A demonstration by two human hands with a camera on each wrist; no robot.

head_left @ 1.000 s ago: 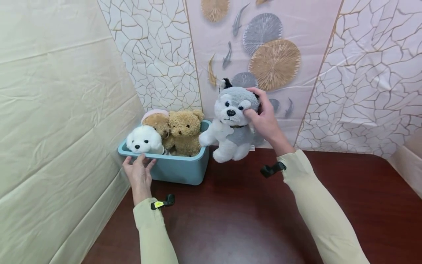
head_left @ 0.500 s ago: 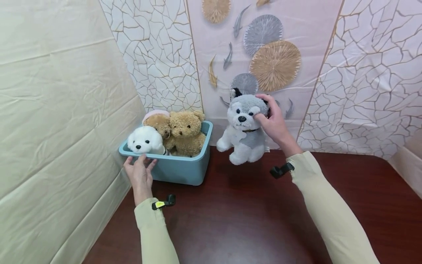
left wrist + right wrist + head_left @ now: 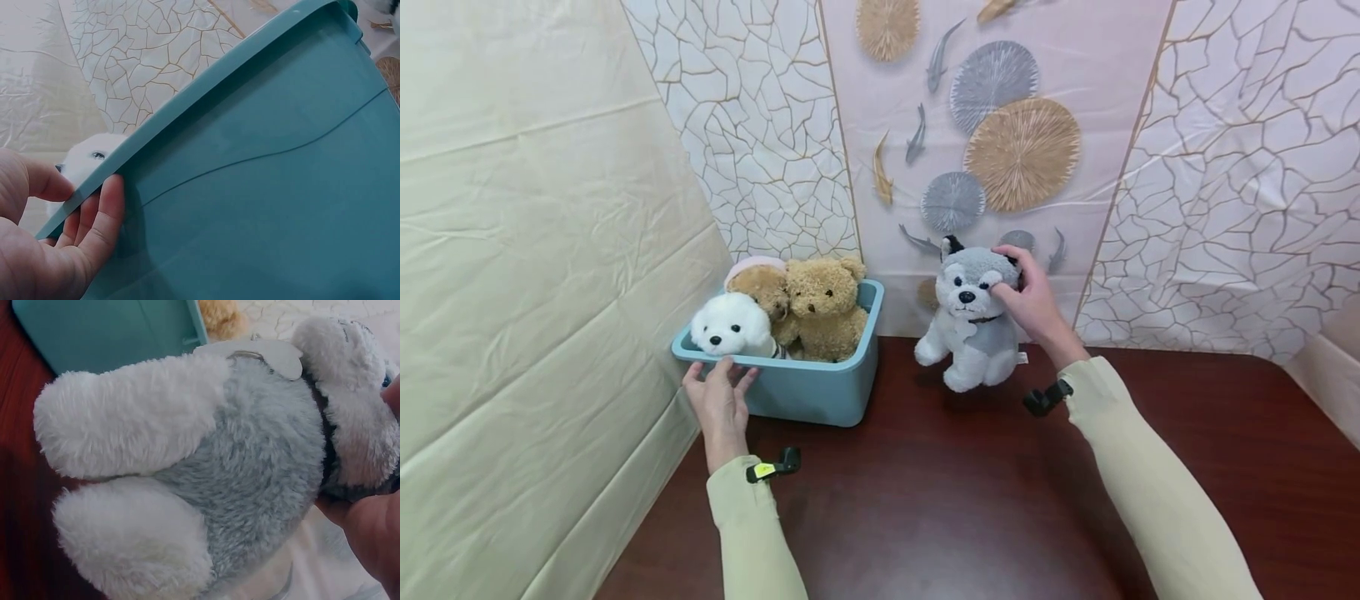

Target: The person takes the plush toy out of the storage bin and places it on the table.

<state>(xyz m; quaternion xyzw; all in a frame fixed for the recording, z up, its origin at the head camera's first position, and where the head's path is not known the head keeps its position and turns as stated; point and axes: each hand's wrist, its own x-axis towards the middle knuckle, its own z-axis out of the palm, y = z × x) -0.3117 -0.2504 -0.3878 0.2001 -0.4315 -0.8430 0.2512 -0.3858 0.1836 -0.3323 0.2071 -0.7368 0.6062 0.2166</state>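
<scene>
My right hand (image 3: pixel 1033 296) grips a grey and white plush husky (image 3: pixel 977 337) by the side of its head, thumb near its eye. The husky faces me upright, close over the table, right of the blue-green plastic bin (image 3: pixel 805 392). In the right wrist view, its white legs (image 3: pixel 131 419) and heart-shaped collar tag (image 3: pixel 272 355) show. My left hand (image 3: pixel 718 404) pinches the bin's front rim near its left corner, thumb over the rim and fingers under it in the left wrist view. Inside the bin sit a white plush dog (image 3: pixel 730 323), a curly tan teddy bear (image 3: pixel 826 308) and a brown plush with a pink top (image 3: pixel 758 283).
The dark red-brown table (image 3: pixel 940 500) spreads in front and to the right. A cream fabric wall (image 3: pixel 535 333) stands close along the left of the bin. A patterned backdrop (image 3: pixel 1210 250) rises behind the table's far edge.
My right hand has carried the husky rightward and down, away from the bin and nearer the table. The left hand stays at the bin's rim.
</scene>
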